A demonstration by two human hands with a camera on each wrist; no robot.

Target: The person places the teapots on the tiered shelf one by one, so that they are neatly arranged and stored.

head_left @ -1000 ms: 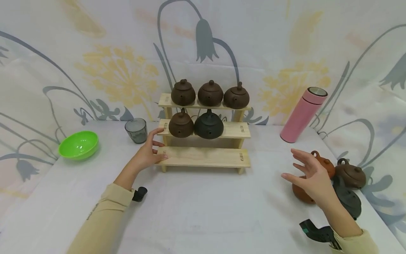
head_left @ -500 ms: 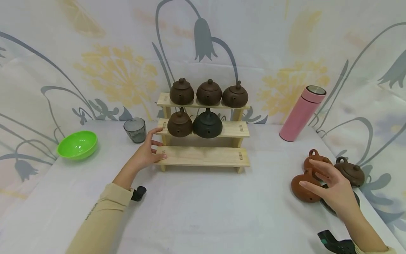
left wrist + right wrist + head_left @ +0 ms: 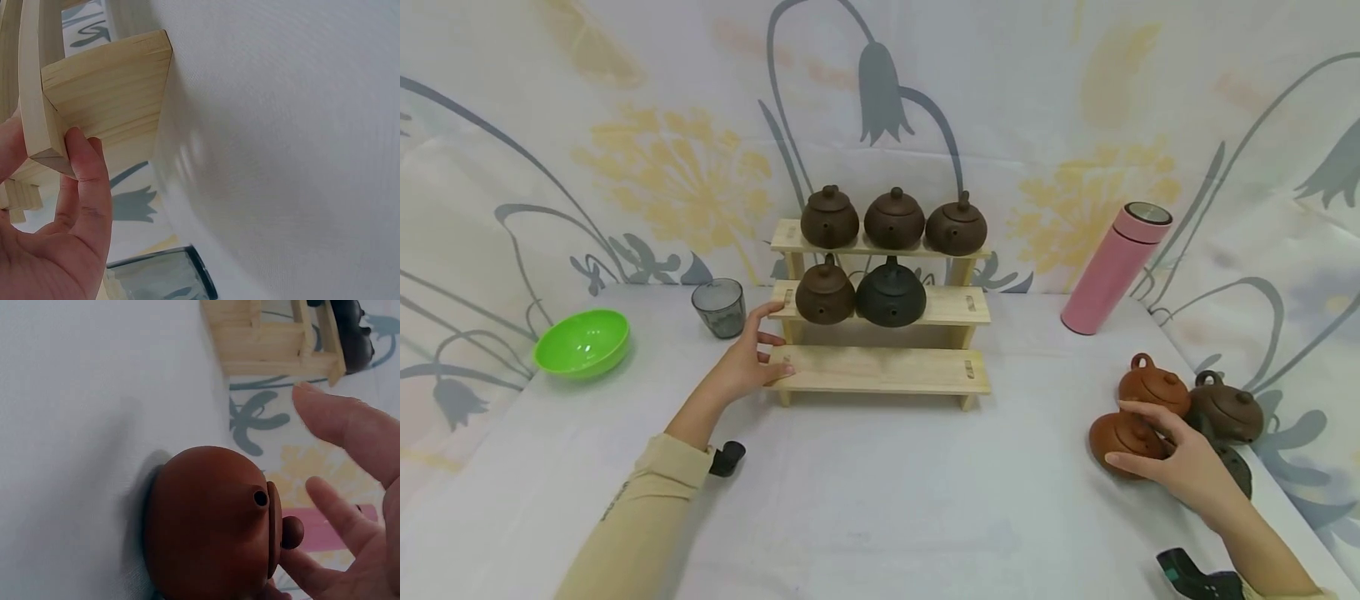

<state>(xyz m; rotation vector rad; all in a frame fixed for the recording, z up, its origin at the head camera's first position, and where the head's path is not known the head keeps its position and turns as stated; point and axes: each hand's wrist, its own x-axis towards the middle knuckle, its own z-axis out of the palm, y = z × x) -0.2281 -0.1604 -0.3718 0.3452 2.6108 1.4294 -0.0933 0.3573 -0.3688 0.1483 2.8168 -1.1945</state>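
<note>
My left hand [image 3: 743,367] grips the left end of a three-tier wooden stand [image 3: 880,371]; the left wrist view shows thumb and fingers on either side of a plank's end [image 3: 47,140]. Three dark brown teapots [image 3: 895,221] sit on the top tier. The middle tier bears a brown teapot [image 3: 825,292] and a black teapot [image 3: 891,293]. At the right, my right hand [image 3: 1195,467] hovers with thumb and fingers spread over a reddish-brown teapot [image 3: 1116,442]. In the right wrist view that teapot's spout and lid knob [image 3: 292,532] show, the fingers beyond it.
Behind the right hand stand an orange-brown teapot [image 3: 1150,387] and a dark brown teapot [image 3: 1228,412], with a black teapot [image 3: 1236,471] partly hidden. A pink thermos [image 3: 1108,279] stands farther back. A grey glass [image 3: 720,310] and green bowl [image 3: 582,346] are at the left.
My right hand has moved right and then down to the reddish-brown teapot, its fingers still spread. The left hand keeps its place on the stand.
</note>
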